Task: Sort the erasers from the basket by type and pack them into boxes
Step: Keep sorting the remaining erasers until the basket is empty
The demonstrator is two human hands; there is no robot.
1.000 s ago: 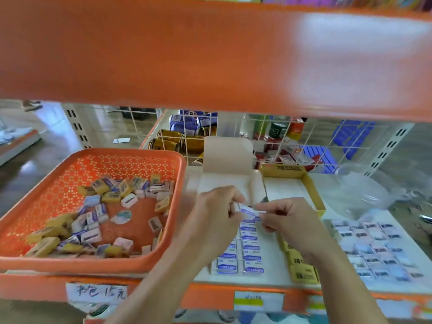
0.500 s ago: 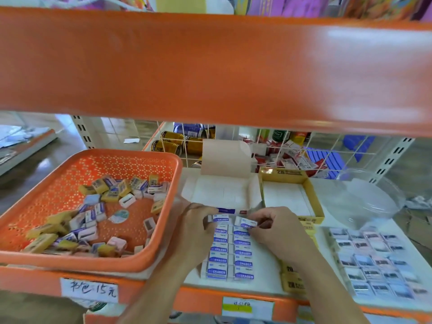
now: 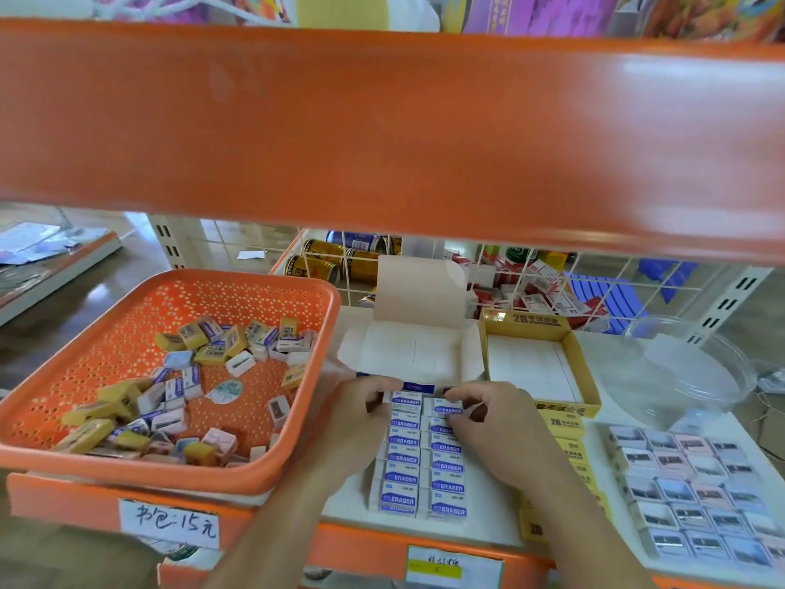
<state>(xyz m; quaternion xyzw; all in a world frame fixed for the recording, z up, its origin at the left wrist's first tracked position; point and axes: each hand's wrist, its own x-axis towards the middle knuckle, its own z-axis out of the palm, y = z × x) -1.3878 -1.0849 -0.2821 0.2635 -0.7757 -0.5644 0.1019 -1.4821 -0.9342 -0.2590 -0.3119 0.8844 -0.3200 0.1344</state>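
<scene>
Lowered since a second ago, left hand (image 3: 361, 423) and right hand (image 3: 492, 435) meet the blue erasers (image 3: 424, 469).
Each pinches its column's farthest eraser; long axes run crosswise on the shelf (image 3: 492, 530). Orange basket (image 3: 238, 278) holds mixed erasers; white box (image 3: 403, 354) lies open.

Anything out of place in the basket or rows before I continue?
A round flat disc lies among the rectangular erasers in the orange basket; it doesn't match them. The blue eraser rows look straight.
</scene>
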